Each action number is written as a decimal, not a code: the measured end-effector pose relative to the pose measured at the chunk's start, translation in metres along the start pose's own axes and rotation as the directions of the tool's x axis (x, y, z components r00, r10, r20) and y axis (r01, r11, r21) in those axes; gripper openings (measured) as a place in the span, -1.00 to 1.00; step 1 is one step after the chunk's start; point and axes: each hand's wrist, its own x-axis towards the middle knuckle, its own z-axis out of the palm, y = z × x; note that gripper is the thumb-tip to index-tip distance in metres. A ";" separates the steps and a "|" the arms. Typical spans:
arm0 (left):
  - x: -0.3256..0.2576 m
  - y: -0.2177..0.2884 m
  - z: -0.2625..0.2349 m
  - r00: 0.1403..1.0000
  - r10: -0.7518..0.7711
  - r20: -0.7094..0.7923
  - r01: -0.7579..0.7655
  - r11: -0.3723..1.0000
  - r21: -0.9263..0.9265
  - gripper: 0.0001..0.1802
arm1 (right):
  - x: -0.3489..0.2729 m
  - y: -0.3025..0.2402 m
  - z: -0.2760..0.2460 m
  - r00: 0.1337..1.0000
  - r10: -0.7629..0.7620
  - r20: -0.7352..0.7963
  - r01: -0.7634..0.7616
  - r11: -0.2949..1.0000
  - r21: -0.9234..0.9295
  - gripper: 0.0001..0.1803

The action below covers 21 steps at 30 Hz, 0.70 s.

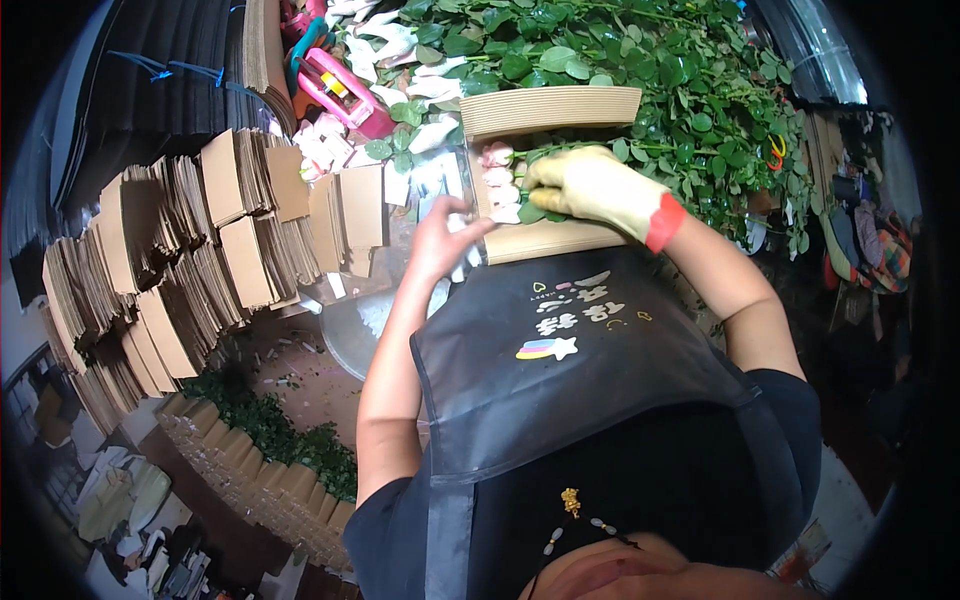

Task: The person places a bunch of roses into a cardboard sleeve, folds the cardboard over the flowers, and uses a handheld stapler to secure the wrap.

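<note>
A small row of pale pink roses (499, 178) lies on a sheet of corrugated brown cardboard (550, 112), whose far end curls up behind them and whose near part lies against my apron. My right hand (592, 188), in a pale yellow glove with an orange-red cuff, has its fingers bent around the stems and leaves just behind the blooms. My left hand (440, 238) is bare. It rests at the left edge of the cardboard, thumb spread from the fingers, near the lowest bloom and some white pieces. Its fingertips are slightly blurred.
Leafy rose stems (660, 90) pile up across the back of the table. A pink tape dispenser (345, 92) stands at the back left, near white-wrapped blooms (390, 42). Stacks of cut cardboard (190, 260) fill the left side. Cut leaves (270, 420) lie lower down.
</note>
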 end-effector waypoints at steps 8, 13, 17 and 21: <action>0.025 -0.031 0.029 0.945 -0.126 0.303 0.200 0.953 -0.228 -0.69 | 0.031 -0.008 0.028 0.872 0.292 0.394 -0.161 0.929 -0.333 -0.72; 0.005 -0.008 0.052 0.949 -0.257 0.181 0.298 0.554 -0.778 -0.82 | 0.036 0.021 0.066 0.944 0.125 0.305 0.014 0.909 -0.417 -0.77; -0.022 -0.044 0.009 0.954 -0.268 -0.135 0.101 0.710 -0.697 -0.81 | 0.040 0.003 0.051 0.872 0.238 0.427 -0.029 0.898 -0.440 -0.77; -0.089 -0.054 -0.079 0.898 -0.434 0.072 0.370 0.833 0.412 -0.70 | 0.045 0.013 0.072 0.836 0.183 0.517 0.151 0.829 -0.538 -0.78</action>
